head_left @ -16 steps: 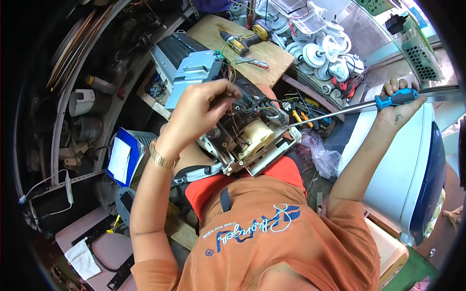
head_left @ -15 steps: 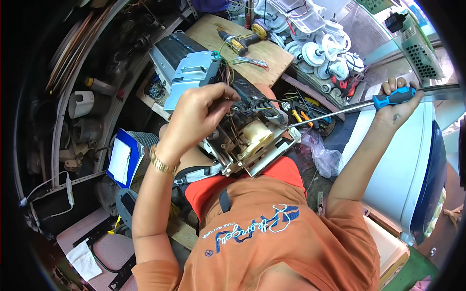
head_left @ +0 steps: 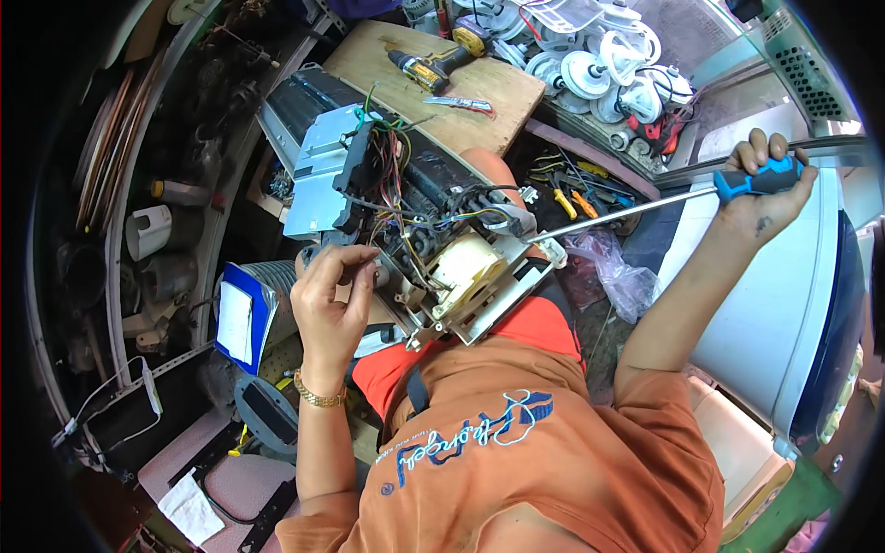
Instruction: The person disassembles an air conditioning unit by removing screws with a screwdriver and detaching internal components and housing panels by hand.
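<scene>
You've a ylw/blk drill (head_left: 430,70) on the wooden table (head_left: 509,90) at 12 o'clock, white plastic parts (head_left: 583,74) at 1, clear bag (head_left: 623,276) nr 3, blue folder (head_left: 259,315) approx. 9.

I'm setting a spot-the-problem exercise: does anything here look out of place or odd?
Yes: wires spill in an exposed tangle from the opened appliance; such wiring is usually covered. A crumpled plastic bag to its right may be stray litter.

one screwdriver (head_left: 761,181), one opened machine (head_left: 442,195), one drill (head_left: 438,66), one gold wristband (head_left: 318,397)
</scene>
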Motion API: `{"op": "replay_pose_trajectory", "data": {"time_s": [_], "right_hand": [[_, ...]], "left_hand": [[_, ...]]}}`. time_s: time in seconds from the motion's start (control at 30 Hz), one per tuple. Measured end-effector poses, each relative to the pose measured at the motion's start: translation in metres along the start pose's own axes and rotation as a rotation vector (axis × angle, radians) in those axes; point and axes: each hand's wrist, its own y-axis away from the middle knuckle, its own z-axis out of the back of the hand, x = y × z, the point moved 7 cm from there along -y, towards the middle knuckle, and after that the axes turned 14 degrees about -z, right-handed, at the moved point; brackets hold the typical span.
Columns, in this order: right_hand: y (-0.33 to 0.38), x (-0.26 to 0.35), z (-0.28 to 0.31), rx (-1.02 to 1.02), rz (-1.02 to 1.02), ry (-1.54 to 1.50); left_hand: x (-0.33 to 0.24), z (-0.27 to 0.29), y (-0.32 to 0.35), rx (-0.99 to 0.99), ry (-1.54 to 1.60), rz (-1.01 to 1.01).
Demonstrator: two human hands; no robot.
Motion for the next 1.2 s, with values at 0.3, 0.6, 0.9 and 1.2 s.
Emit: {"op": "replay_pose_trajectory", "data": {"time_s": [0.3,0.6,0.9,1.2], "right_hand": [[0.040,-0.088,-0.046,0.058,-0.299,-0.163],[0.033,-0.166,-0.053,0.045,-0.397,0.003],[0.044,-0.162,-0.069,-0.055,-0.335,0.295],[0.049,-0.172,-0.086,0.379,-0.496,-0.317]], "left_hand": [[-0.008,-0.029,0.060,0.035,-0.038,-0.033],[0.005,-0.059,0.100,-0.048,-0.048,-0.004],[0.014,-0.075,0.102,-0.104,0.024,-0.029],[0.019,-0.082,0.106,-0.177,0.144,-0.093]]}}
